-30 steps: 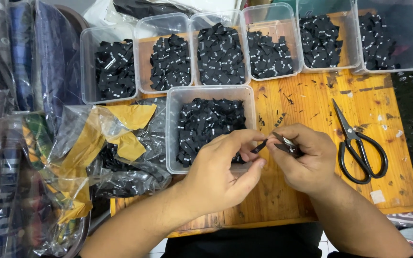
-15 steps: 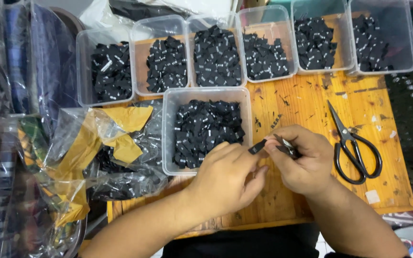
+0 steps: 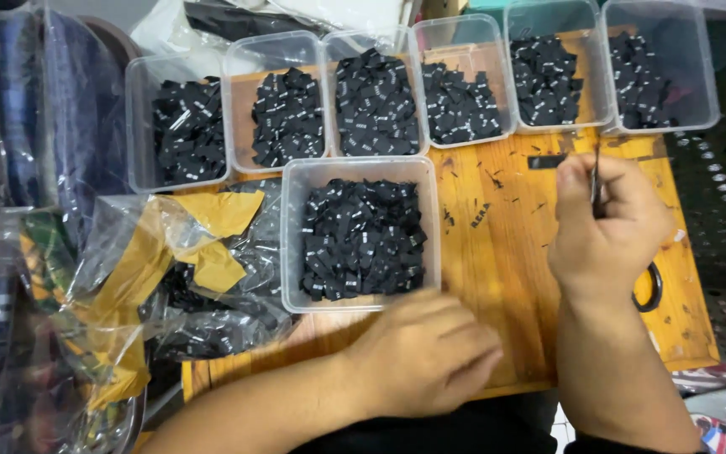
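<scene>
My right hand [image 3: 611, 223] is raised over the right part of the wooden board [image 3: 497, 277], pinching a thin dark tool [image 3: 596, 178] that points up toward the far tubs. A small black label [image 3: 546, 160] lies on the board just left of its tip. My left hand [image 3: 430, 353] rests palm down at the board's front edge, fingers curled together, with nothing visible in it. It lies just in front of a clear tub [image 3: 361, 172] heaped with small black labels. Black scissors [image 3: 653, 290] lie mostly hidden under my right wrist.
Several clear tubs of black labels [image 3: 464, 101] line the board's far edge. Crumpled clear bags with yellow paper and more labels [image 3: 186, 269] lie at the left, beside bagged fabric [image 3: 10, 252]. A dark perforated surface [image 3: 724, 219] lies to the right.
My hands have parted. The right hand moved up and to the right with the tool, covering the scissors. The left hand dropped back to the board's front edge.
</scene>
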